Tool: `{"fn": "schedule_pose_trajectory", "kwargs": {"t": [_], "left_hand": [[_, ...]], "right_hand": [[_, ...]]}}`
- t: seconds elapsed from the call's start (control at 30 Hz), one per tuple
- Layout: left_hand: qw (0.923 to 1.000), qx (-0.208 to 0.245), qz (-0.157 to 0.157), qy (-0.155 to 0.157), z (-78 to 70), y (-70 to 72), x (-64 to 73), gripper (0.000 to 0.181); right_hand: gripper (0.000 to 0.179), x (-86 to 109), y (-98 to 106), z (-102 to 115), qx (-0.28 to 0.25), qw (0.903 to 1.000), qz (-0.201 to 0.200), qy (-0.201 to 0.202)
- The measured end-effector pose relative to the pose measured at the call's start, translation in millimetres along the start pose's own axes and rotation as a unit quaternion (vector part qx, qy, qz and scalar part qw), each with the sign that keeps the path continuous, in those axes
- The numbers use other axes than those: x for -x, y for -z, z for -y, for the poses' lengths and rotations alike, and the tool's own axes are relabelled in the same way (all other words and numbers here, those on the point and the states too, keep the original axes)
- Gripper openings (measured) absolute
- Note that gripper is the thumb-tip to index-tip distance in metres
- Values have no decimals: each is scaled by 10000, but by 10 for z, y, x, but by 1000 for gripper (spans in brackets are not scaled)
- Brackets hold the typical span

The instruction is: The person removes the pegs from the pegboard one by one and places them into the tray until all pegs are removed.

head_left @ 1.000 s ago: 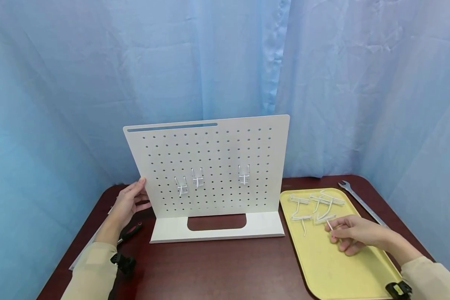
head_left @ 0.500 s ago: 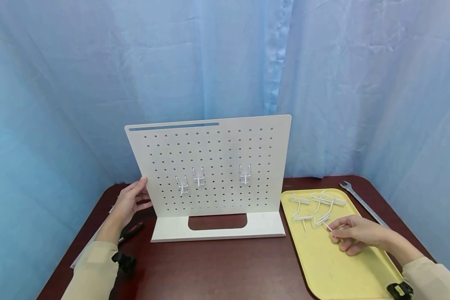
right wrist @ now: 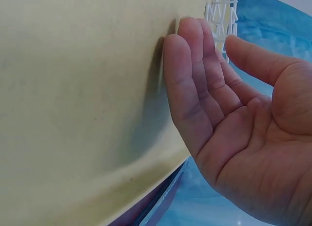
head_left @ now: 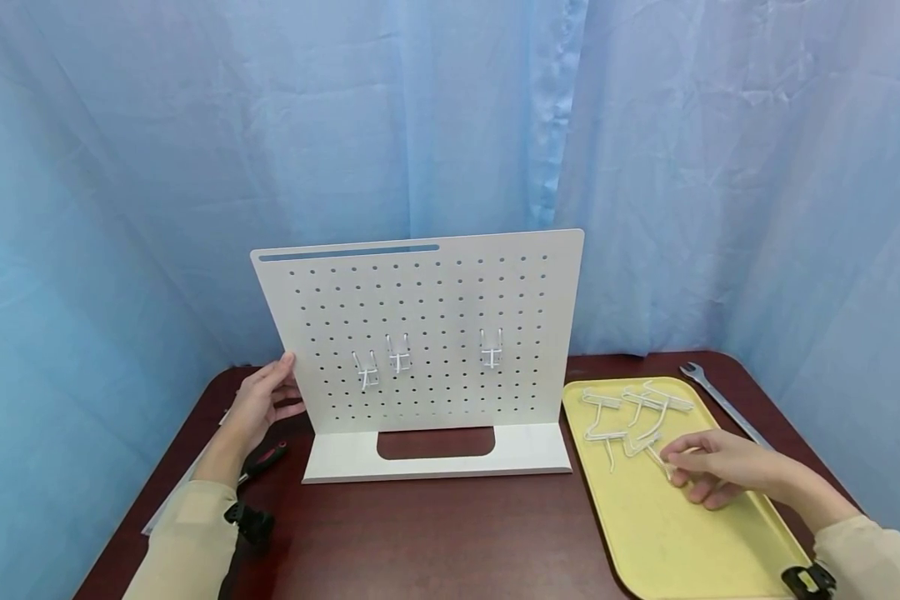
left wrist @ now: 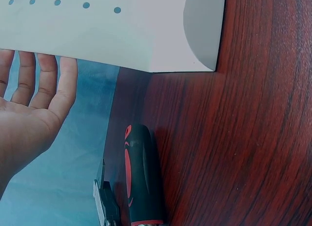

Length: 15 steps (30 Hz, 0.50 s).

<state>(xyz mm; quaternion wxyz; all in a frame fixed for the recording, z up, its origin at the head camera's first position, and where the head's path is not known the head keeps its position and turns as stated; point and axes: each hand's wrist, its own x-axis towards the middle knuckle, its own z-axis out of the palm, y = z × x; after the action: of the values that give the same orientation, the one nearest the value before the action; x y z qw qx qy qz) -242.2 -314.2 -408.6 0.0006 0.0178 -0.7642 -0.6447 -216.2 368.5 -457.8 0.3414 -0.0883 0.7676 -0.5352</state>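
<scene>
In the head view the left hand (head_left: 264, 394) holds the pegboard (head_left: 452, 333) by its edge at eight o'clock, fingers reaching behind the panel; three wire hooks (head_left: 491, 358) sit on its face, and a red-and-black handle (head_left: 270, 456) lies at six o'clock from that hand. The right hand (head_left: 712, 467) is above the yellow tray (head_left: 690, 550), fingers loosely bent, thumb parted from them; a loose hook (head_left: 657, 461) reaches its fingertips from ten o'clock, contact unclear; a wrench (head_left: 723, 403) lies towards one o'clock.
</scene>
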Motion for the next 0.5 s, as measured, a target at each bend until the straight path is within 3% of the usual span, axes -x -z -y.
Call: {"fn": "schedule_pose_trajectory", "kwargs": {"t": [0.5], "left_hand": [[10000, -46, 15, -7, -14, -7, 4, 50]], "right_hand": [[39, 25, 61, 63, -121, 9996, 197, 190]]}}
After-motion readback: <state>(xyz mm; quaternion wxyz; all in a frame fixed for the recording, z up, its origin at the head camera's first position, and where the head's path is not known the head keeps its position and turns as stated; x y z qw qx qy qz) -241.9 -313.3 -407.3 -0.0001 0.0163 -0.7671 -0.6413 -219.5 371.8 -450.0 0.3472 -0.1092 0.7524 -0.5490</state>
